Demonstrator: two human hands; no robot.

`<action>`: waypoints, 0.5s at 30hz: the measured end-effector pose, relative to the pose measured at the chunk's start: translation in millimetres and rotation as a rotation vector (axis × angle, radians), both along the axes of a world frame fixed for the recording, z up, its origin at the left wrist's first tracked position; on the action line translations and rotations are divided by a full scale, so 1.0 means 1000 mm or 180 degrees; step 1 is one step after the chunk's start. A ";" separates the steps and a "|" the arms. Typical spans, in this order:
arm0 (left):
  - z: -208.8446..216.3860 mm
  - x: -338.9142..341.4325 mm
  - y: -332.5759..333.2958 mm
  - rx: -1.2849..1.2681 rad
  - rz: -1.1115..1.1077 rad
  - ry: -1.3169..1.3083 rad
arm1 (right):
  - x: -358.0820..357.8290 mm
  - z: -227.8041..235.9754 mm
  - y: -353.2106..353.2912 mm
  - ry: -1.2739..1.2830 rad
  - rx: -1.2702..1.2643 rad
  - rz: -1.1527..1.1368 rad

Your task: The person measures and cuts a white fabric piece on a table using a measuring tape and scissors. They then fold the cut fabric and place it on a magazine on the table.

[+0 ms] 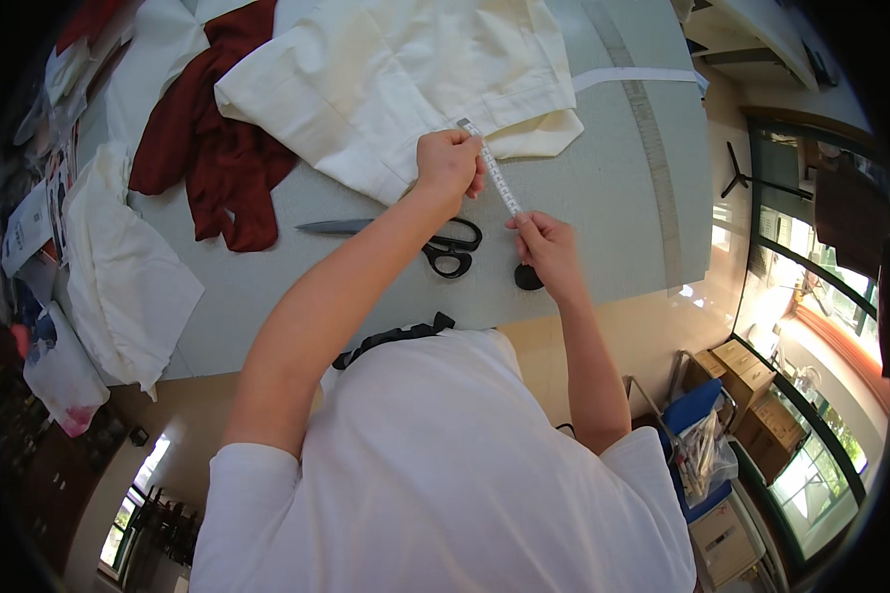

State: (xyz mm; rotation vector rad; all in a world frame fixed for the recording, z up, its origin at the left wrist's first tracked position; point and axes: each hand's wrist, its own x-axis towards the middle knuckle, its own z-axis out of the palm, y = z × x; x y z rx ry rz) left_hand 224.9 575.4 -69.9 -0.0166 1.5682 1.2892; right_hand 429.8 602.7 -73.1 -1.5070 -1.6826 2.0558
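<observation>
A white measuring tape (499,180) runs taut between my two hands, over the table near its front. My left hand (449,168) pinches it close to its metal-tipped end, beside the edge of a cream garment (366,94). Further down the tape, my right hand (546,249) is closed on it. A round black object (528,278) shows just under the right hand; whether the tape joins it cannot be seen. Black-handled scissors (452,247) lie below my left wrist, their blades pointing left and partly covered by my forearm.
Left of the cream garment lies a dark red cloth (213,148), with white fabric (124,277) at the table's left edge. A long clear ruler (653,148) and a white strip (633,74) rest on the grey table (603,237). A blue chair (697,405) stands behind on the right.
</observation>
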 end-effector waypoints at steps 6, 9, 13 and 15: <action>-0.004 0.002 0.003 -0.0235 0.0045 0.0063 | -0.005 -0.013 0.003 -0.0103 -0.0104 0.0096; -0.004 0.002 0.003 -0.0272 0.0058 0.0050 | -0.006 -0.018 0.003 -0.0032 -0.0221 0.0059; 0.004 0.000 0.002 -0.0346 -0.0012 0.0106 | -0.007 -0.021 0.004 -0.0011 -0.0154 -0.0033; 0.013 -0.002 -0.001 -0.0343 -0.0014 0.0147 | -0.008 -0.024 0.006 0.0059 -0.0168 -0.0062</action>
